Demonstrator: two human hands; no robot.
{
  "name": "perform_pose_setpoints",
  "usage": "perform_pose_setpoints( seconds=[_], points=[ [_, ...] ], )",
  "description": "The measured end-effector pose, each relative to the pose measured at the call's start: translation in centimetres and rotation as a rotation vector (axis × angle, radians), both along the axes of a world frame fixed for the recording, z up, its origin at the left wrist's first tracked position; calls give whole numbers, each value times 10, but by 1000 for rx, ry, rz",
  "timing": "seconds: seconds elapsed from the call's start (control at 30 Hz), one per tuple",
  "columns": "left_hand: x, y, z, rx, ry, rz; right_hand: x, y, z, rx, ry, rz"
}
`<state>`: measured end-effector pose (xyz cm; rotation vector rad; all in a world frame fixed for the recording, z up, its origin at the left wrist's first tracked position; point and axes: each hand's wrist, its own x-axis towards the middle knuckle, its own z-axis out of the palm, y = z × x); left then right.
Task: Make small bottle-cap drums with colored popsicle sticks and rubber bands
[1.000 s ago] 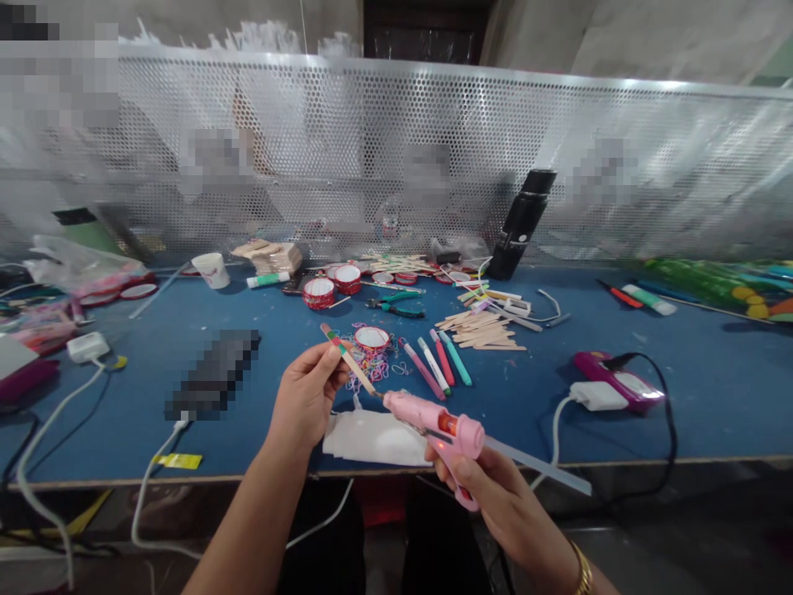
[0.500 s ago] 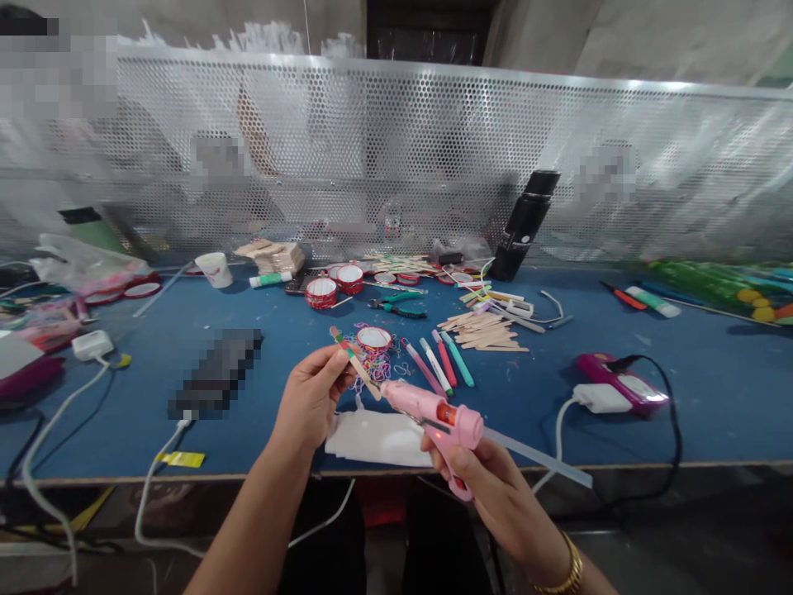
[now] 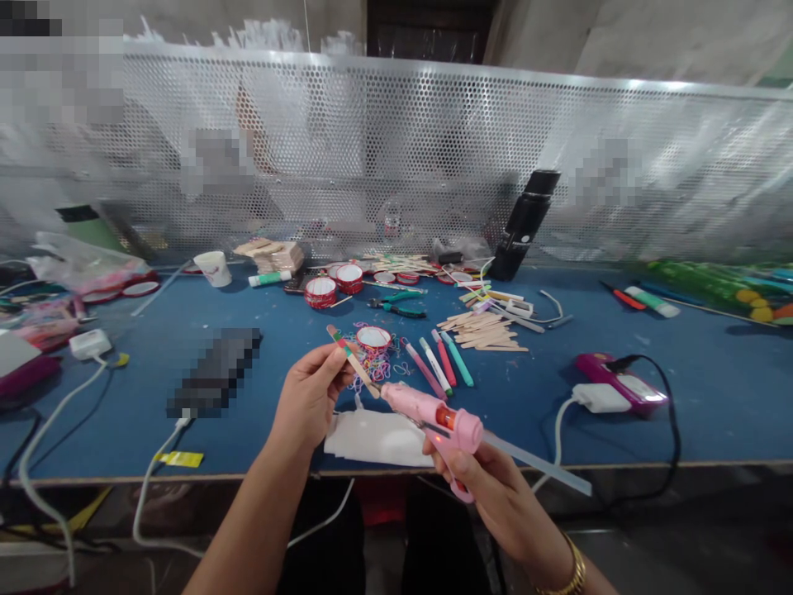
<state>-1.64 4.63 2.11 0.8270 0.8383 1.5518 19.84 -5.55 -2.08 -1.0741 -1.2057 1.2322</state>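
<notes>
My left hand (image 3: 310,395) pinches a wooden craft stick (image 3: 352,359) with coloured bands, tilted up to the left over the blue table (image 3: 712,388). My right hand (image 3: 489,487) grips a pink hot glue gun (image 3: 434,417) by its handle. A clear glue rod (image 3: 538,467) sticks out of the gun's back. The gun's nozzle touches the lower end of the stick. Under both hands lies a white sheet (image 3: 372,438) near the table's front edge.
Felt pens (image 3: 439,364), loose rubber bands round a small red-rimmed lid (image 3: 372,339), a pile of wooden sticks (image 3: 483,330), green pliers (image 3: 396,306), a black bottle (image 3: 524,223) and a pink device with a white plug (image 3: 613,392) lie on the table. A perforated metal screen (image 3: 396,149) closes the back.
The stick and the glue gun have shifted slightly up and right together; the nozzle stays at the stick's lower end. Both grips are unchanged.
</notes>
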Motion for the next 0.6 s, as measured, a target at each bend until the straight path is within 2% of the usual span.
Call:
perform_pose_setpoints(
  seconds=[0.17,0.4,0.6],
  points=[
    [-1,0,0,-4,-2,6,4,-2,-2,82,-92,32],
    [-2,0,-1,1,0,11,5,-3,5,113,-148,65],
    [-2,1,-2,13,0,14,11,-4,-8,68,-117,55]
  ],
)
